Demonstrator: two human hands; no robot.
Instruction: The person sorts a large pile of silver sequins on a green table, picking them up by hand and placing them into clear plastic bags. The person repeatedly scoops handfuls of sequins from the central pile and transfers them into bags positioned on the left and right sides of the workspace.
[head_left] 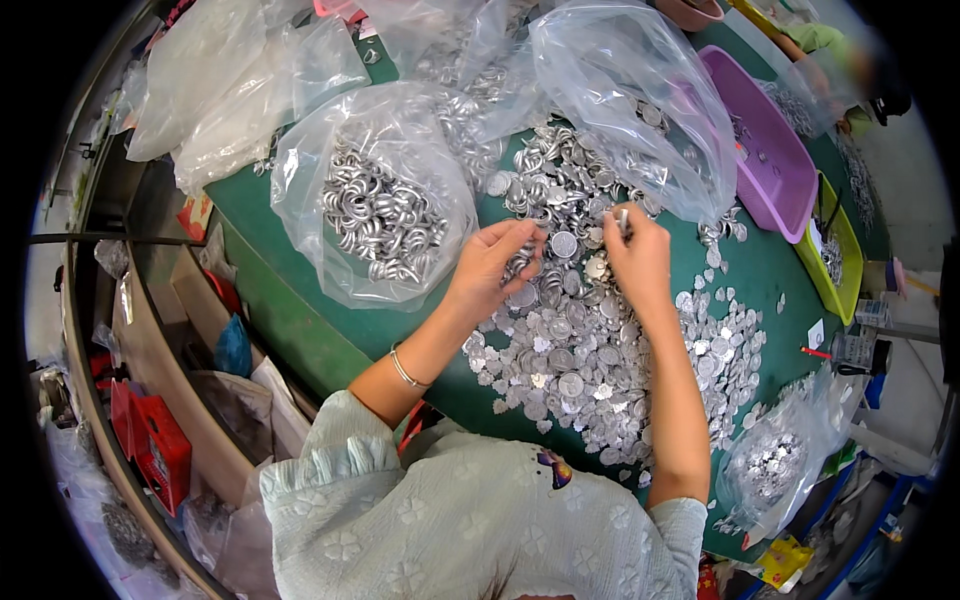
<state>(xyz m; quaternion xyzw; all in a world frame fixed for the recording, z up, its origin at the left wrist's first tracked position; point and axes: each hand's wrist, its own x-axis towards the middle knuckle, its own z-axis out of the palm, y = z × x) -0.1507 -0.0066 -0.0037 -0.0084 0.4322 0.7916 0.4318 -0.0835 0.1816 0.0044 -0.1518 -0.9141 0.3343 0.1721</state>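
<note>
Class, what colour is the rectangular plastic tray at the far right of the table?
The plastic tray is purple, seen best in the head view, beside a yellow-green tray.

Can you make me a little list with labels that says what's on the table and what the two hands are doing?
Table: green table
Middle: heap of small silver metal pieces
Left hand: fingers pinched on a silver piece at the heap's top
Right hand: holds a small silver piece up between its fingertips
Left of hands: clear bag of metal rings
Behind heap: open clear bag
Right side: purple tray, yellow-green tray
Near edge, right: small clear bag of silver pieces
</note>
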